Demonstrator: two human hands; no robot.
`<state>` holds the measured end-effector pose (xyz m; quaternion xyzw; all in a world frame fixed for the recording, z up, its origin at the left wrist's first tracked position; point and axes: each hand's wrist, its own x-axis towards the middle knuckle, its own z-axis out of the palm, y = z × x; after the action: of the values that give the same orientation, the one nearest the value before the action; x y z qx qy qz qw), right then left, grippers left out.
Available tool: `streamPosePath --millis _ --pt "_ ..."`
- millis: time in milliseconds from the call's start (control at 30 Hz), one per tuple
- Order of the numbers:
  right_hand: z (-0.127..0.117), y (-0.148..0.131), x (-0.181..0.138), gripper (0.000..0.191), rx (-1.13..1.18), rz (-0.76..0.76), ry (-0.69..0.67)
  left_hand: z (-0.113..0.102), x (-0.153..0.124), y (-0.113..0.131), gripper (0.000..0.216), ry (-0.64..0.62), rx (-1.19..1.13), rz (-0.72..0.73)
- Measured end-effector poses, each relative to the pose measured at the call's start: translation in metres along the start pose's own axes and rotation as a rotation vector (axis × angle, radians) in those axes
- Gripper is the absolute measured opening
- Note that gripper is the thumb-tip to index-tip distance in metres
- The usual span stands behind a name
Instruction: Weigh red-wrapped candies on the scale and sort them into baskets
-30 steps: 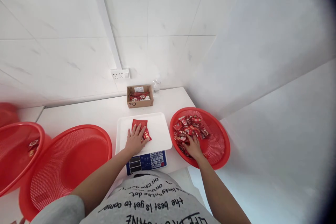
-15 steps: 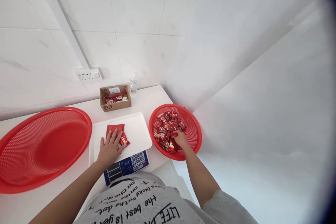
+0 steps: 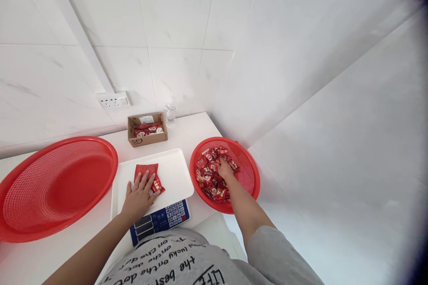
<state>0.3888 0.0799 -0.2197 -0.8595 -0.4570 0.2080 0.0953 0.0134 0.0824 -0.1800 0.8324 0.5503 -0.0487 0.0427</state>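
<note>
Nearest us, just past our one grey shirt (image 3: pixel 182 258), sits one blue keypad panel (image 3: pixel 160 220) beneath the near edge of one white tray (image 3: pixel 175 169). On the tray's left part our left hand (image 3: pixel 137 198) lies palm down, fingers spread wide, resting over a red pouch (image 3: pixel 147 168) and a gold-lettered packet (image 3: pixel 158 185) without closing round either. We count two pieces there, though the hand covers enough that they might be one. We do best with that palm light and flat, steadying the wrappers without crushing them.

Right of the tray, our right hand (image 3: pixel 224 170) reaches into one red basket (image 3: pixel 253 178), its fingers bent down among small wrapped packets (image 3: pixel 207 181). The fingertips are hidden, so we cannot tell how far they part or whether they grip one. We would feel for wrapper edges rather than squeeze the pile. Those packets overlap too much to count, but number well over a dozen.

A second red basket (image 3: pixel 67 191) stands left of the tray. Beyond are one cardboard box (image 3: pixel 149 140) with several red packs (image 3: pixel 145 132), one clear cup (image 3: pixel 170 115) and one wall socket (image 3: pixel 113 99).
</note>
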Motion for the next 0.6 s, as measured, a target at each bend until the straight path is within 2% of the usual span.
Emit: streamPosePath --millis 133,267,367,400,467,500,600 --pt "0.007 -0.002 -0.006 0.037 -0.044 0.028 -0.023 0.001 0.001 0.0 0.062 0.01 -0.003 0.002" --pt "0.003 -0.001 -0.014 0.022 -0.016 -0.01 -0.034 0.002 0.0 0.0 0.062 0.004 -0.028 -0.019" --pt "-0.005 -0.003 -0.02 0.023 0.034 -0.035 0.025 0.001 -0.001 0.0 0.062 -0.005 -0.071 -0.005" --pt "-0.009 -0.007 -0.023 0.025 0.124 -0.035 0.11 0.001 -0.001 0.0 0.063 -0.005 -0.088 0.001" --pt "-0.015 -0.022 -0.033 0.029 0.329 -0.055 0.23 0.0 -0.002 -0.002 0.065 0.002 -0.126 0.009" --pt "-0.017 -0.034 -0.04 0.031 0.431 -0.088 0.246 -0.001 -0.002 -0.003 0.067 0.007 -0.149 0.012" --pt "-0.015 -0.08 -0.064 0.031 0.669 -0.259 0.076 -0.002 -0.003 -0.007 0.072 0.023 -0.234 0.033"
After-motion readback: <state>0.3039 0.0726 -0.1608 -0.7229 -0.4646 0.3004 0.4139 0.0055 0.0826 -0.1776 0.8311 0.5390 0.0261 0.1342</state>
